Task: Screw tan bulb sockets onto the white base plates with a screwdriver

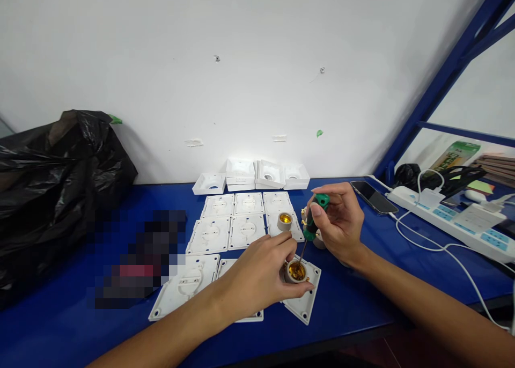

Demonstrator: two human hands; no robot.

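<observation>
My right hand [340, 223] is wrapped round the green and black handle of a screwdriver [311, 226]. The screwdriver's tip reaches down into a round lamp socket [296, 272] with a brass-coloured inside. With thumb and fingers, my left hand [267, 269] grips this lamp socket against a square white base plate [304, 305], which lies turned at an angle near the table's front. Another lamp socket [285, 221] stands on a base plate behind. More sockets [319, 240] sit partly hidden behind my right hand. Rows of white base plates [209, 235] lie to the left and behind.
White box-shaped covers [240, 170] are stacked along the wall. A black plastic bag [60, 175] fills the left side, near a blurred dark object [148, 250]. On the right are a phone [374, 197], a power strip [446, 215], white cables and a blue metal frame [438, 73].
</observation>
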